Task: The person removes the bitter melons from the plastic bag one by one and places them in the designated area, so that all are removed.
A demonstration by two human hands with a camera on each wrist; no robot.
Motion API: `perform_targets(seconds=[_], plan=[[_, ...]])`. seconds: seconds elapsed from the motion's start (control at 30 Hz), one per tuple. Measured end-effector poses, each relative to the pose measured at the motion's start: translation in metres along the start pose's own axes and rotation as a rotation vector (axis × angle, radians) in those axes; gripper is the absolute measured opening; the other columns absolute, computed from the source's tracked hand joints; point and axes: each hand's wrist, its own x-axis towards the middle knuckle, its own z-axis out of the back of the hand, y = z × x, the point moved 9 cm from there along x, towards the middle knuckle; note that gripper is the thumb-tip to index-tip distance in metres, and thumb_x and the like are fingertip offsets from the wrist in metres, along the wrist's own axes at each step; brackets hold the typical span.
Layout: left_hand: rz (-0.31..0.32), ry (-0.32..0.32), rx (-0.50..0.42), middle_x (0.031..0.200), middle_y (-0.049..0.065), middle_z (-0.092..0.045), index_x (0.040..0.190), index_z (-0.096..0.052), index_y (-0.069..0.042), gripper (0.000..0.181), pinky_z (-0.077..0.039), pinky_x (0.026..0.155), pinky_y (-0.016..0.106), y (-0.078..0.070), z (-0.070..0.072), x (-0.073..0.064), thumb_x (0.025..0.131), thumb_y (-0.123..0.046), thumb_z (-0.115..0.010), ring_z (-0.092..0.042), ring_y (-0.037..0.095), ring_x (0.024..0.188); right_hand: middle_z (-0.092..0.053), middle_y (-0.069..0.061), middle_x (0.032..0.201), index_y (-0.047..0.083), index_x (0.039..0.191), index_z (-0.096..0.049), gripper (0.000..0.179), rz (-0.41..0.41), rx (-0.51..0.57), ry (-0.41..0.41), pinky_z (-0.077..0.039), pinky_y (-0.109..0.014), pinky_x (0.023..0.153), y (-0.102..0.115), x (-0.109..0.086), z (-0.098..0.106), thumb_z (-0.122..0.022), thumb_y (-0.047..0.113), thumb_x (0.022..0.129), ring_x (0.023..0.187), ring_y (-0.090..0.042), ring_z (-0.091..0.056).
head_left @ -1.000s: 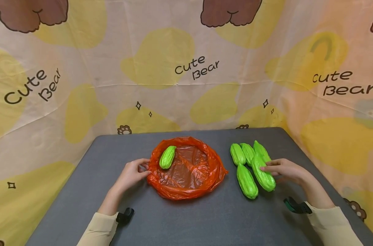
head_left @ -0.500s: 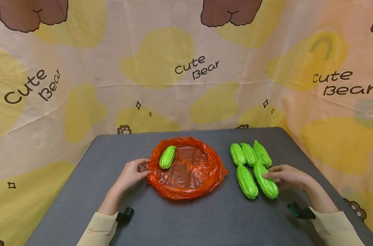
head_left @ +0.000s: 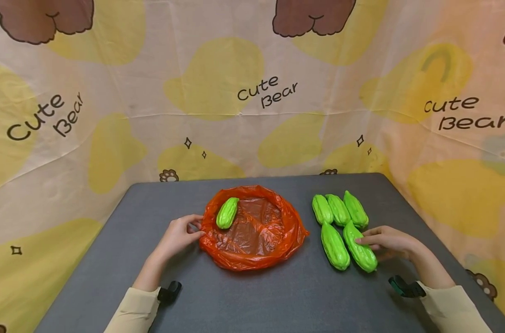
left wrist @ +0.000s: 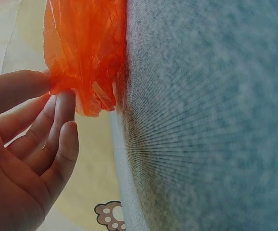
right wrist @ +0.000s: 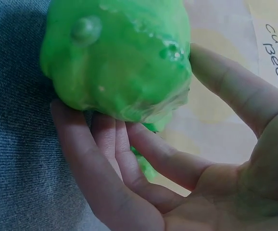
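Observation:
On the left, my left hand (head_left: pixel 180 235) pinches the rolled rim of a red-orange plastic bag (head_left: pixel 252 264). Its thumb and fingertips meet at the thin film in the left wrist view. Inside the spread bag lies one green bitter melon (head_left: pixel 227 213). My right hand (head_left: pixel 391 241) grips another bitter melon (head_left: pixel 359 247) from its right side, thumb on top and fingers around the far side. In the right wrist view this bitter melon (right wrist: pixel 115 57) fills the space between thumb and fingers. It appears to rest on the table, its tapered end close to the back row.
Left of the gripped one lies a bitter melon (head_left: pixel 334 246). Behind it, three more form a row: a left one (head_left: pixel 321 209), a middle one (head_left: pixel 338 209) and a right one (head_left: pixel 356 209). All lie on a dark grey table (head_left: pixel 252 300), enclosed by a printed curtain (head_left: pixel 219 83).
My right hand has brought its bitter melon slightly toward me and to the right, off the back row and down beside the front one. The left hand and bag have stayed put.

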Motion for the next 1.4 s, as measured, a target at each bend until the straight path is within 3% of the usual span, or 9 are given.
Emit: perform_targets(seconds=[0.23, 0.43, 0.57, 0.73, 0.87, 1.07, 1.4], plan=[[-0.005, -0.001, -0.005, 0.092, 0.008, -0.067, 0.119, -0.063, -0.003, 0.039, -0.05, 0.063, 0.025, 0.0, 0.0001, 0.0009, 0.081, -0.01, -0.072, -0.062, 0.013, 0.074, -0.036, 0.001, 0.069, -0.015, 0.136, -0.037, 0.067, 0.006, 0.017, 0.011, -0.051, -0.04, 0.079, 0.0005, 0.0048, -0.0029, -0.058, 0.033, 0.094, 0.083, -0.015, -0.049], [0.003, -0.001, -0.001, 0.093, 0.008, -0.067, 0.119, -0.063, -0.003, 0.039, -0.05, 0.063, 0.025, -0.0006, 0.0003, -0.0002, 0.081, -0.01, -0.072, -0.062, 0.013, 0.073, -0.035, 0.001, 0.069, -0.009, 0.125, -0.047, 0.053, 0.005, 0.052, 0.024, -0.046, -0.034, 0.072, 0.0005, 0.0085, -0.0048, -0.059, 0.031, 0.093, 0.074, -0.012, -0.045], [0.006, -0.006, -0.002, 0.092, 0.008, -0.067, 0.118, -0.064, -0.003, 0.04, -0.05, 0.063, 0.024, 0.0002, 0.0, -0.0005, 0.08, -0.01, -0.072, -0.063, 0.013, 0.073, -0.037, 0.001, 0.072, -0.011, 0.129, -0.046, 0.057, 0.0, 0.065, 0.02, -0.047, -0.034, 0.073, -0.0001, 0.0097, -0.004, -0.06, 0.03, 0.093, 0.077, -0.013, -0.045], [-0.007, -0.013, 0.007, 0.091, 0.007, -0.067, 0.118, -0.064, -0.004, 0.039, -0.05, 0.063, 0.024, 0.0005, 0.0, -0.0003, 0.08, -0.011, -0.073, -0.062, 0.011, 0.072, -0.061, -0.009, 0.104, -0.016, 0.134, -0.04, 0.065, -0.007, 0.08, 0.012, -0.053, -0.043, 0.079, -0.0005, 0.009, -0.0033, -0.061, 0.029, 0.092, 0.096, -0.017, -0.059], [-0.013, -0.016, 0.011, 0.09, 0.006, -0.067, 0.117, -0.064, -0.005, 0.04, -0.05, 0.062, 0.024, 0.0003, 0.0006, -0.0001, 0.079, -0.012, -0.074, -0.063, 0.011, 0.071, -0.056, -0.024, 0.126, -0.017, 0.135, -0.038, 0.068, -0.008, 0.077, 0.01, -0.052, -0.047, 0.083, 0.0006, 0.0079, -0.0036, -0.061, 0.029, 0.092, 0.11, -0.026, -0.06], [-0.013, -0.011, 0.005, 0.091, 0.006, -0.067, 0.118, -0.064, -0.004, 0.04, -0.05, 0.061, 0.024, -0.0004, 0.0007, 0.0004, 0.08, -0.013, -0.073, -0.063, 0.012, 0.072, -0.04, -0.035, 0.137, -0.019, 0.136, -0.034, 0.071, -0.012, 0.062, 0.008, -0.052, -0.048, 0.083, -0.0003, 0.0088, -0.005, -0.061, 0.029, 0.092, 0.121, -0.042, -0.05], [-0.012, -0.009, 0.002, 0.091, 0.007, -0.067, 0.118, -0.064, -0.004, 0.04, -0.05, 0.06, 0.024, 0.0003, 0.0008, 0.0005, 0.08, -0.012, -0.073, -0.063, 0.012, 0.072, -0.044, -0.034, 0.135, -0.019, 0.136, -0.032, 0.071, -0.017, 0.049, 0.011, -0.053, -0.046, 0.082, 0.0009, 0.0084, -0.0027, -0.059, 0.03, 0.093, 0.12, -0.039, -0.052]])
